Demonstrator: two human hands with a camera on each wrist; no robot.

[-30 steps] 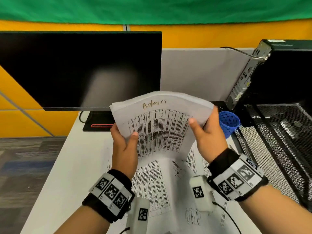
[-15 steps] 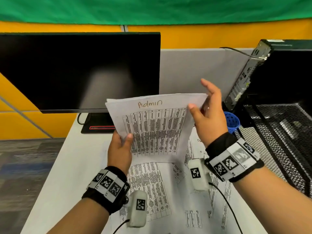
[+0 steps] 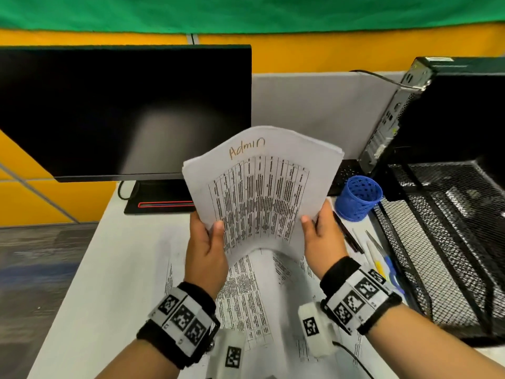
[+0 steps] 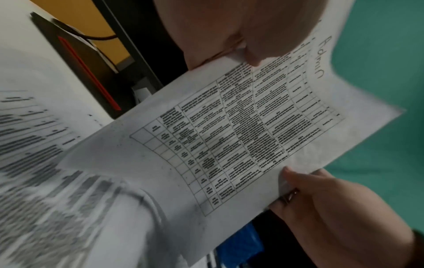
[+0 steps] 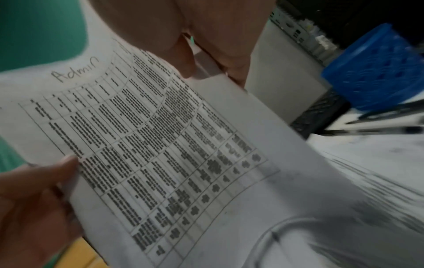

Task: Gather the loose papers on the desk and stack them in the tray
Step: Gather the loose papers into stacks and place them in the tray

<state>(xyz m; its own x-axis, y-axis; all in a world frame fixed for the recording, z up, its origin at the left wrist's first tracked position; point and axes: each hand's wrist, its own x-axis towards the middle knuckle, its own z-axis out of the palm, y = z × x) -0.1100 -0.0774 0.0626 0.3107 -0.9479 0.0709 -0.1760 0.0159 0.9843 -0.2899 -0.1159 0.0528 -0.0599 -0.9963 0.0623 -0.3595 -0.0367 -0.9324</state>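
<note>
**Two hands grip one sheaf above the desk**

Two containers sit at the right of the desk: a black wire-mesh tray, whose contents cannot be made out through the mesh, and just left of it a blue perforated cup, its inside hidden from the head view.

Raised between the hands is the stack of papers, its top sheet a printed table headed "Admin" in handwriting. The left hand clamps the lower left edge, thumb on the front and fingers behind. The right hand pinches the lower right edge the same way. The sheaf bows upward between them, clear of the desk.

More printed sheets lie flat below. Pens lie beside the tray.
</note>
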